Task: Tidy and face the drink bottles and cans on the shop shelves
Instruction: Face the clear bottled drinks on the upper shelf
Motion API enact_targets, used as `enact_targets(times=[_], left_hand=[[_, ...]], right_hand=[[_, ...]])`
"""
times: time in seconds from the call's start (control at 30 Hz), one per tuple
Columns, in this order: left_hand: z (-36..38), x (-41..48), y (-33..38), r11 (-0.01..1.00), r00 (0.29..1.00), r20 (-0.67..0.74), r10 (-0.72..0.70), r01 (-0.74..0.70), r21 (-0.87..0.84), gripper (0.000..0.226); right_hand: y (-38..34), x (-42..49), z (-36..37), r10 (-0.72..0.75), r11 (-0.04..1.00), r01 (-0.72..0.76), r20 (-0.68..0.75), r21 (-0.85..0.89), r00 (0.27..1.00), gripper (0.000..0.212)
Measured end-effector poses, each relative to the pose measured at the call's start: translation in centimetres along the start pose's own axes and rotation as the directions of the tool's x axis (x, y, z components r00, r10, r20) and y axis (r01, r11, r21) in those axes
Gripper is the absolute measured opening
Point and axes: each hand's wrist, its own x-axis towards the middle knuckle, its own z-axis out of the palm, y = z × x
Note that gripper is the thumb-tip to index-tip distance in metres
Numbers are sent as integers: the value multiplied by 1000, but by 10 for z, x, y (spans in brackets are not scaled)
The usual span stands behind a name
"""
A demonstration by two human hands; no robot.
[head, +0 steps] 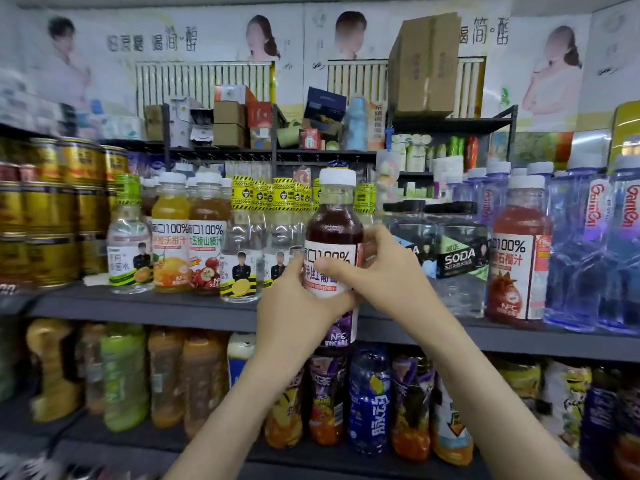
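Gripped upright in both hands, out in front of the middle shelf (138,306) and roughly midway along its front edge: a dark grape juice bottle (334,233), white cap on top, white label turned toward the camera. Base hanging lower than the shelf's front edge, so not standing on the board. Wrapped round the lower left of the label, the left hand (294,306), fingers curled against the bottle. Closed round the label's right side, the right hand (381,271), thumb laid across the front of the label. Behind the held bottle, on the shelf, a cluster of clear lemon water bottles (242,251) with yellow-and-black necks, the foremost near the front edge. Left of those, an orange juice bottle (170,237) and a hawthorn juice bottle (207,244) side by side and touching, labels forward, with one more clear bottle (130,244) just beside the orange one. Toward the shelf's left end, gold cans (52,209) stacked in tiers. Right of the hands, black-capped soda bottles (453,251), then a red pomegranate juice bottle (519,258) near the front edge, then tall blue water bottles (585,258) at the right end. Down on the lower shelf (86,441), a packed row of mixed drinks, among them a blue bottle (369,400) just below the held one. High up on the top rack, a cardboard box (424,64).
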Motion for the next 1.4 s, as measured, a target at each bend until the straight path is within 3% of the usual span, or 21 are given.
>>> enact_targets(times=[0.1,0.23,0.33,0.53,0.7,0.83,1.0,1.17,1.33,1.4], left_hand=[[-18,1,-4,998,997,-73,-10,15,67,52],[-49,0,-20,990,989,-149,11,11,142,40],[-79,0,-37,989,988,-146,43,-22,144,44],[-168,22,-84,997,1000,-18,20,-21,-69,69],[-242,47,-130,997,997,-18,74,-74,-19,41],[-284,63,-171,993,995,-76,62,-69,-95,38],[-316,90,-208,965,988,-136,-75,38,-259,27],[-331,110,-217,974,983,-159,-87,51,-222,23],[-317,103,-207,978,997,-42,-71,61,-198,36],[-308,97,-197,996,1000,25,0,3,-90,43]], right_hand=[[-10,3,19,-7,999,4,54,54,999,58],[-27,0,61,-67,994,61,63,91,996,61],[-40,-2,91,-81,983,76,22,166,996,49],[-79,7,157,-106,928,102,-8,359,994,39],[-112,21,240,-135,888,94,61,451,989,44],[-128,36,291,-153,862,56,154,503,976,48],[-130,43,317,-80,910,30,105,413,991,43],[-131,47,328,-45,937,19,68,349,997,20],[-132,47,328,-8,950,-32,129,309,992,63],[-133,46,325,-5,958,-33,129,286,992,59]])
